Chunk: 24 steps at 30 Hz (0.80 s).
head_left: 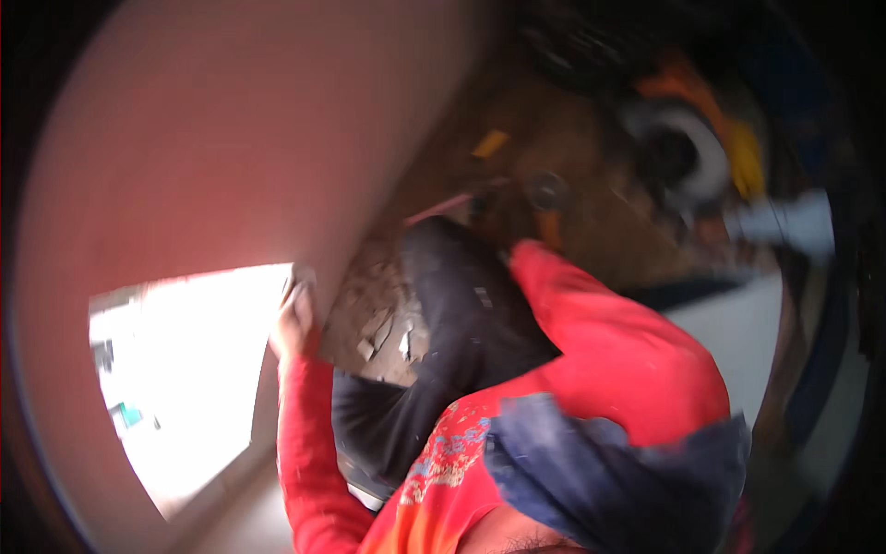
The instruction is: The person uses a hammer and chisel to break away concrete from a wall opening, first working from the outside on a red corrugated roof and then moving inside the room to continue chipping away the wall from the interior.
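Observation:
My left hand (292,325) is raised at the lower corner of a large reddish wall or panel (221,138), beside a bright opening. Its fingers look closed at the edge there, with a small greyish thing among them that blur keeps me from naming. Past my right red sleeve (600,305), my right hand is dark and smeared beyond my knee, so its fingers cannot be read. Close to it lie a pinkish strip (438,209) and a round grey thing (546,189) with an orange part (549,227) below it.
Broken pale scraps (377,332) litter the brown floor left of my bent, dark-trousered leg (471,305). A small yellow block (490,144) lies farther off. At right are a whitish ring-shaped thing (706,152), a yellow-orange piece (744,157) and a pale blue item (794,224).

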Motion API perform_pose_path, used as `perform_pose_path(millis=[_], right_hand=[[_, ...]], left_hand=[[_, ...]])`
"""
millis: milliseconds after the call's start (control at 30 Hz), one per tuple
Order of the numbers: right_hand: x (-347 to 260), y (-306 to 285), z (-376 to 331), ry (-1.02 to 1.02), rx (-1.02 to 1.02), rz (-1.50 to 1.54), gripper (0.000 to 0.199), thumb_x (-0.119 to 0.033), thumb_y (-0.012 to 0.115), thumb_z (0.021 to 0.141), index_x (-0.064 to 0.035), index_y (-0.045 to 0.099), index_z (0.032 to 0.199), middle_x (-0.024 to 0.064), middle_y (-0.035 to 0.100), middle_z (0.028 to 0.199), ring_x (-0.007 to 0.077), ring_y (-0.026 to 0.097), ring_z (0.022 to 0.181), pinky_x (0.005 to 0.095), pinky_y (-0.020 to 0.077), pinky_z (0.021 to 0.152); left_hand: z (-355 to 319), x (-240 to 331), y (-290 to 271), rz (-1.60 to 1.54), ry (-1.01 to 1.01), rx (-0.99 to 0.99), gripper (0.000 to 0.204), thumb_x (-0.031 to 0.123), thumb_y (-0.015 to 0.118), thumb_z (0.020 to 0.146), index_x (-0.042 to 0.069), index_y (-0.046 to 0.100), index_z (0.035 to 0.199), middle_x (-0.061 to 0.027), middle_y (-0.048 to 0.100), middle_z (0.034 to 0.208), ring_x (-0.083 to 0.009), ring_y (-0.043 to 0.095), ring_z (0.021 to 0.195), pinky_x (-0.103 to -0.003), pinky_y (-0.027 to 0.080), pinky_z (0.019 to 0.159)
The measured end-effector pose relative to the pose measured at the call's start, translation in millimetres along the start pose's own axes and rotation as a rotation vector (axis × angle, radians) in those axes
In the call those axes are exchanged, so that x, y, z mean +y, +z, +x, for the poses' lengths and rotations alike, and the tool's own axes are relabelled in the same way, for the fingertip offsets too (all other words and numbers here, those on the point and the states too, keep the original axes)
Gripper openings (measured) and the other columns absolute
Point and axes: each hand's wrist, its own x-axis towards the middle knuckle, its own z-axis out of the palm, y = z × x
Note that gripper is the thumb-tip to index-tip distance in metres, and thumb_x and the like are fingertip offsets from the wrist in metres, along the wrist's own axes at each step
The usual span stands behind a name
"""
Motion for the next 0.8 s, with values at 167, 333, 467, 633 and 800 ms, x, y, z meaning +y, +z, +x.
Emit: perform_pose_path(millis=[167,333,467,633,800], right_hand=[[24,20,12,0.059,0.225,0.207,0.018,-0.022,0.059,0.092,-0.0065,0.067,0.089,0.0185,0.065,0.081,0.0384,0.062,0.072,0.0488,0.0515,0.07],[-89,-32,-15,0.525,0.44,0.707,0.036,-0.027,0.07,0.084,-0.0041,0.068,0.111,0.0241,0.069,0.1,0.0409,0.068,0.095,0.0515,0.053,0.084],[-125,-48,-30,0.717,0.492,0.235,0.047,-0.029,0.071,0.083,-0.0019,0.064,0.121,0.0255,0.065,0.119,0.0421,0.066,0.104,0.052,0.0518,0.088],[-148,-41,-58,0.888,0.283,0.198,0.056,-0.027,0.074,0.081,0.0018,0.06,0.127,0.0268,0.062,0.125,0.0458,0.064,0.105,0.053,0.0508,0.089],[-69,33,-34,0.633,0.644,0.165,0.046,-0.026,0.074,0.081,0.0024,0.065,0.116,0.0279,0.068,0.105,0.0469,0.065,0.098,0.0528,0.0512,0.084]], left_hand=[[74,-23,-10,-0.117,0.046,0.382,0.046,0.038,0.051,0.104,-0.002,0.07,0.118,-0.0236,0.069,0.124,-0.0371,0.064,0.118,-0.045,0.047,0.104],[90,-161,0,0.314,-0.13,0.174,0.063,0.049,0.051,0.104,0.002,0.048,0.145,-0.0205,0.057,0.141,-0.0342,0.056,0.129,-0.042,0.041,0.111],[112,-184,21,0.43,0.023,-0.005,0.053,0.036,0.051,0.106,-0.002,0.044,0.143,-0.0212,0.046,0.146,-0.0328,0.047,0.135,-0.038,0.035,0.119],[100,-242,13,1.561,0.584,-0.109,0.053,0.031,0.054,0.106,0.003,0.039,0.148,-0.0214,0.05,0.14,-0.0293,0.05,0.129,-0.039,0.038,0.114],[147,-281,17,0.93,0.566,-0.036,0.05,0.024,0.044,0.109,0.004,0.038,0.154,-0.0163,0.055,0.138,-0.0254,0.062,0.113,-0.037,0.052,0.098]])
